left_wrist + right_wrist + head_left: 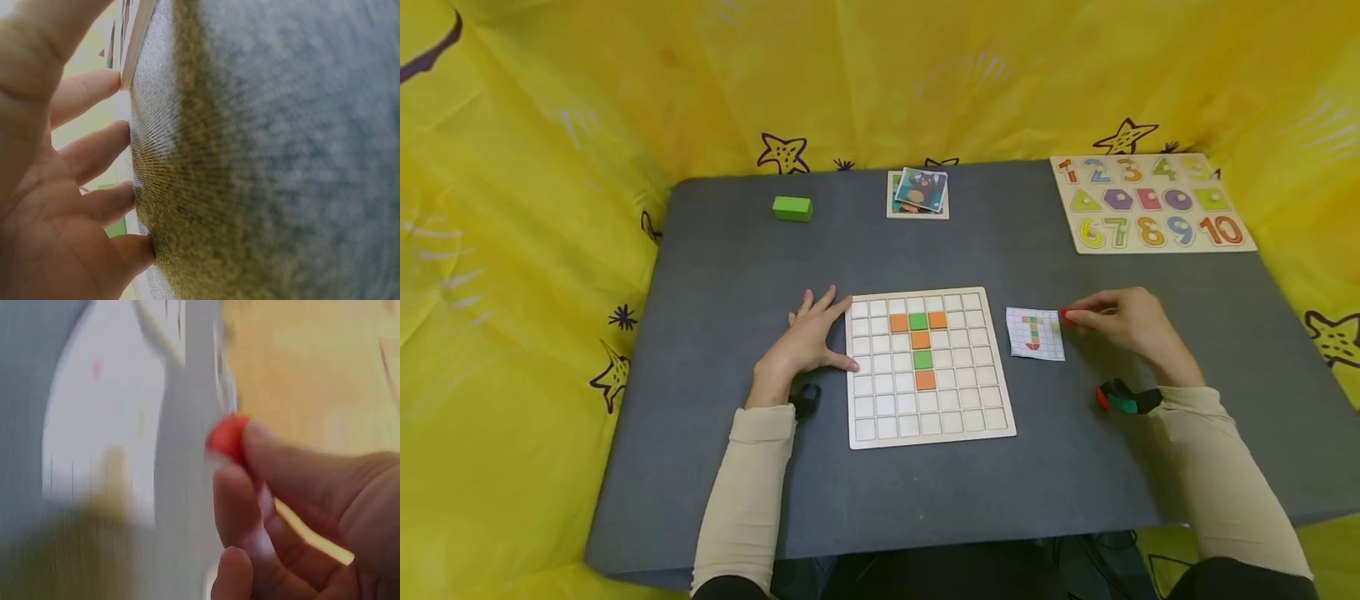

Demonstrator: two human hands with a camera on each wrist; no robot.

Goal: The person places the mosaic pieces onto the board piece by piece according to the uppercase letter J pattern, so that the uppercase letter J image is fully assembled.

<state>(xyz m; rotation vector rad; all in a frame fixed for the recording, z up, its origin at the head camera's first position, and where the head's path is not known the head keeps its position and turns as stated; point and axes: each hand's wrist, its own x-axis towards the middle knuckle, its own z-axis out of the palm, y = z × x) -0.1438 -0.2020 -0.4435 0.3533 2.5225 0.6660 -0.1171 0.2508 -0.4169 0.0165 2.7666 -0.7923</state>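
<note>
A white gridded wooden board point(886, 405) lies on the table, with orange tiles point(926, 380) and green tiles point(922, 360) set in a T-like shape. At its left edge rests my left hand point(808, 343), fingers spread, thumb and index finger touching the rim; the left wrist view shows its fingertips point(128, 134) down on the table. Thumb and fingers of my right hand point(1123, 321) pinch a small red piece point(228, 437) beside a paper pattern card point(1022, 346). The fingers partly hide this piece, so its full shape cannot be told. Printed on the card is a coloured-square figure with a red bottom.
A green block point(793, 209) sits at the back left. Picture cards point(921, 190) are stacked at the back middle on a light-edged base. At the back right lies a wooden number-and-shape puzzle point(1157, 204). Yellow cloth point(880, 75) hangs around the grey table point(715, 467).
</note>
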